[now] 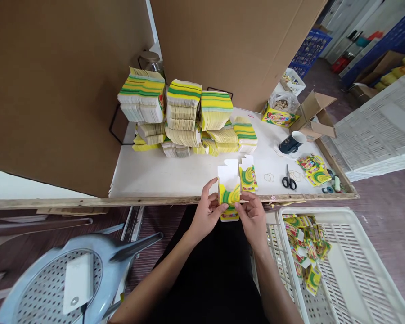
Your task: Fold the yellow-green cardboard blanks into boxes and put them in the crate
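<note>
While the yellow-and-green carton (230,193) is pinched at both sides by the left hand (205,215) and right hand (254,216) at the front edge of the table (162,175), light, easily creased card is presumed, thickness being unclear; side folds should be gripped gently.

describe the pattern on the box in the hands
The box is yellow with curved green bands, seen best in the head view.
</note>
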Tool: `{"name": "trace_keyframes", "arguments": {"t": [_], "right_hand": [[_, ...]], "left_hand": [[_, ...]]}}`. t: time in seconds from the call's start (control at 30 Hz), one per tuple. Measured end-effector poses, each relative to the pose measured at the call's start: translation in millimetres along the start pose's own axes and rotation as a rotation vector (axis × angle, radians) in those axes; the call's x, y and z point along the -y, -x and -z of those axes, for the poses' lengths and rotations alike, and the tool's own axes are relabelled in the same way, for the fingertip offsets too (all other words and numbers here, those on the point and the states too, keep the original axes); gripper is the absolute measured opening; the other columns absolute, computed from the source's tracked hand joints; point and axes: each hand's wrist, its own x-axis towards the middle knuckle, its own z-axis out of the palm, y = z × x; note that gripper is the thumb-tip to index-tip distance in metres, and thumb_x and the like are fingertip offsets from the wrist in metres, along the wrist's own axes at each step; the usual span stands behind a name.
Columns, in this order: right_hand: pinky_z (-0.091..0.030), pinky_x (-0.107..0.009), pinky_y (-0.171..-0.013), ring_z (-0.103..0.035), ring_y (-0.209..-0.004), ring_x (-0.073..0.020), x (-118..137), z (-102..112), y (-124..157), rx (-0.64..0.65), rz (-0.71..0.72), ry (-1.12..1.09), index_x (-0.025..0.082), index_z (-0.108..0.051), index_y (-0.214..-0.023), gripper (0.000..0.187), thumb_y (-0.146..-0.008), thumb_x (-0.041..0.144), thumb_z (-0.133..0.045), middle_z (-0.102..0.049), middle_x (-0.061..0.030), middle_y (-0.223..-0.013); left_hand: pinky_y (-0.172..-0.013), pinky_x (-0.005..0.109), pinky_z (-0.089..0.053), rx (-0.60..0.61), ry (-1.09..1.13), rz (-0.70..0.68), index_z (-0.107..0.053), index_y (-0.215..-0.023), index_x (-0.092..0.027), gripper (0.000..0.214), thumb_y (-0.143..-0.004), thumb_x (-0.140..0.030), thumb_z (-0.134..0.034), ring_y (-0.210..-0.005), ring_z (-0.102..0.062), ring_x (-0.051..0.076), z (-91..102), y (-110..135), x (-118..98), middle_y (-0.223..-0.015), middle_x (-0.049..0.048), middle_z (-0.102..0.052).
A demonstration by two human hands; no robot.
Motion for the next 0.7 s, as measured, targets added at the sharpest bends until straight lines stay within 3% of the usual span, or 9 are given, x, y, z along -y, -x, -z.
{"name": "trace_keyframes", "arguments": {"t": [0.13, 0.2, 0.3, 0.43, 0.53, 0.63, 0.7], "right_hand": [[-0.051, -0.029, -0.069, -0.062, -0.084, -0.0167, 4, 13, -7, 0.068, 0.06, -0.057, 0.027, -0.053, -0.131, 0.043, -0.09, 0.038, -0.063, -0.062, -0.008, -0.115], [-0.051, -0.029, -0.072, -0.063, -0.091, -0.0185, 6, 20, -11, 0.119, 0.055, -0.081, 0.026, -0.057, -0.125, 0.037, -0.091, 0.039, -0.063, -0.064, -0.0076, -0.11], [-0.049, -0.027, -0.067, -0.062, -0.083, -0.0171, 7, 29, -15, 0.192, 0.031, -0.055, 0.024, -0.062, -0.109, 0.025, -0.091, 0.041, -0.061, -0.065, -0.0049, -0.095], [-0.046, -0.027, -0.066, -0.057, -0.076, -0.0156, 8, 34, -17, 0.189, 0.092, 0.039, 0.021, -0.064, -0.089, 0.021, -0.093, 0.041, -0.06, -0.061, -0.0028, -0.084], [-0.047, -0.028, -0.073, -0.059, -0.082, -0.0164, 5, 32, -16, 0.121, 0.156, 0.012, 0.022, -0.065, -0.09, 0.016, -0.093, 0.037, -0.061, -0.063, -0.0034, -0.088], [-0.049, -0.028, -0.075, -0.062, -0.084, -0.0163, 1, 29, -15, 0.046, 0.144, -0.072, 0.026, -0.06, -0.115, 0.025, -0.091, 0.033, -0.064, -0.066, -0.0036, -0.099], [-0.05, -0.031, -0.08, -0.063, -0.09, -0.0177, 2, 30, -15, 0.048, 0.163, -0.037, 0.027, -0.061, -0.119, 0.027, -0.092, 0.032, -0.063, -0.067, -0.0049, -0.104]], "left_hand": [[-0.088, 0.03, -0.053, 0.175, 0.065, 0.05, -0.026, -0.147, -0.028, 0.081, -0.082, -0.029, -0.073, -0.101, -0.069, 0.02, -0.4, 2, -7, -0.12, 0.0103, -0.068], [-0.085, 0.028, -0.054, 0.235, 0.079, 0.089, -0.035, -0.141, -0.026, 0.072, -0.081, -0.029, -0.074, -0.097, -0.07, 0.02, 0.8, 2, -9, -0.116, 0.0094, -0.069], [-0.075, 0.025, -0.054, 0.272, 0.07, 0.135, -0.045, -0.125, -0.023, 0.057, -0.078, -0.028, -0.077, -0.084, -0.07, 0.016, 2.9, 4, -8, -0.104, 0.0063, -0.071], [-0.068, 0.021, -0.052, 0.282, 0.057, 0.166, -0.049, -0.111, -0.02, 0.049, -0.075, -0.03, -0.079, -0.074, -0.067, 0.013, 2.7, 5, -4, -0.091, 0.0029, -0.07], [-0.07, 0.022, -0.052, 0.27, 0.058, 0.167, -0.044, -0.124, -0.022, 0.06, -0.076, -0.031, -0.079, -0.077, -0.069, 0.014, 0.9, 4, -3, -0.098, 0.0046, -0.071], [-0.077, 0.028, -0.055, 0.275, 0.075, 0.187, -0.02, -0.148, -0.03, 0.088, -0.079, -0.032, -0.076, -0.085, -0.071, 0.018, 0.3, 4, -3, -0.113, 0.0084, -0.07], [-0.08, 0.029, -0.055, 0.293, 0.044, 0.184, -0.024, -0.148, -0.029, 0.085, -0.081, -0.033, -0.074, -0.09, -0.071, 0.019, 0.9, 3, -3, -0.119, 0.0104, -0.068]]}}
